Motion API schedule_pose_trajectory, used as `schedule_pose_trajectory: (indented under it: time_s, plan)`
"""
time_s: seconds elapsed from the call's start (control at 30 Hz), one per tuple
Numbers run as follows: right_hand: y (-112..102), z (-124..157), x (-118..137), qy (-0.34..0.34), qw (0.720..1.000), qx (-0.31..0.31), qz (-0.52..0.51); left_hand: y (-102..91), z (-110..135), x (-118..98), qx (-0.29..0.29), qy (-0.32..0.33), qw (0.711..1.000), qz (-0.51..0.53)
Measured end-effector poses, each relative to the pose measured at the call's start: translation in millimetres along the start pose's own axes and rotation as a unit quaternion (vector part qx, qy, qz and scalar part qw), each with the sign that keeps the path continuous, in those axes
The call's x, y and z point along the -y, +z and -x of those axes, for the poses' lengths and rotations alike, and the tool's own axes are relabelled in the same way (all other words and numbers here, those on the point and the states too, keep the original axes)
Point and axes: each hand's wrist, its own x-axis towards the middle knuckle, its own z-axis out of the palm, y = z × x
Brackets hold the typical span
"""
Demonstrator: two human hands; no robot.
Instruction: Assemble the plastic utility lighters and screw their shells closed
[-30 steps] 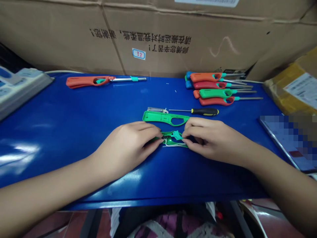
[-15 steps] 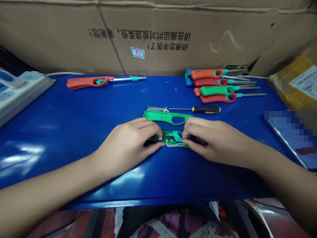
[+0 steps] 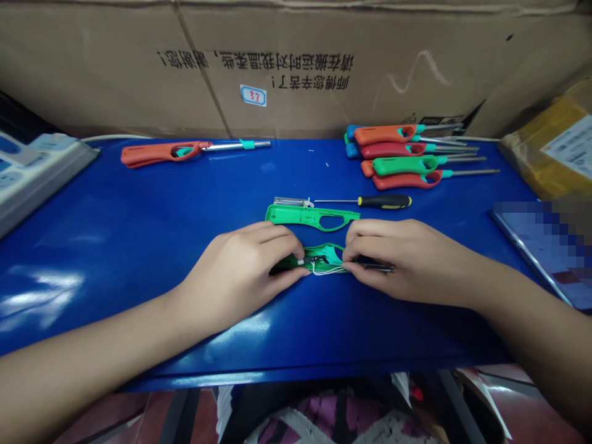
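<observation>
Between my two hands, an opened green lighter half shell [image 3: 316,250] lies with its inside up on the table. It contains a teal trigger [image 3: 332,254], a small dark part with a white end, and thin white wires [image 3: 327,270] looping over the near edge. My left hand [image 3: 245,262] is closed round the handle end, thumb and fingertips beside the white piece. My right hand [image 3: 404,262] pinches the front end by the trigger and wires; a thin metal tube shows beneath its fingers. Just behind lies the other green half shell [image 3: 300,216].
A clear fuel tank [image 3: 291,201] and a black-yellow screwdriver [image 3: 386,202] lie behind the shells. Several assembled lighters [image 3: 400,165] are stacked back right; a red lighter [image 3: 160,153] lies back left. A power strip [image 3: 41,166], phone [image 3: 541,246] and cardboard box [image 3: 296,37] border the blue table.
Both hands stay at the half shell. The right fingers have shifted slightly, showing more of the metal tube below them. The white wires have moved a little. The view has shifted slightly.
</observation>
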Motion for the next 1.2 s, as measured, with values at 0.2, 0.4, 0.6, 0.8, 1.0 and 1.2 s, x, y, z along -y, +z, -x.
schedule_pose_trajectory:
  time_s: [0.2, 0.4, 0.6, 0.8, 1.0, 1.2]
  plan:
    - [-0.7, 1.6, 1.4, -0.007, 1.000, 0.012, 0.024, 0.5, 1.4, -0.4, 0.005, 0.002, 1.000, -0.002]
    - [-4.0, 2.4, 7.8, -0.017, 0.995, 0.040, 0.095, -0.8, -0.4, -2.5, 0.007, 0.017, 1.000, 0.014]
    - [-5.2, 4.4, 9.2, -0.030, 0.991, 0.047, 0.125, -1.8, -1.3, -3.8, 0.003, 0.027, 1.000, 0.012]
    - [-5.6, 4.5, 9.2, -0.023, 0.993, 0.056, 0.099, -1.5, -0.4, -3.3, 0.000, 0.023, 1.000, 0.016]
    - [-5.6, 1.9, 7.6, -0.023, 0.997, 0.067, 0.042, -1.6, -1.4, -5.0, 0.015, 0.011, 1.000, 0.013]
    - [-7.3, 2.2, 8.7, -0.033, 0.996, 0.067, 0.044, -1.3, -2.2, -3.9, 0.030, 0.017, 0.999, 0.005]
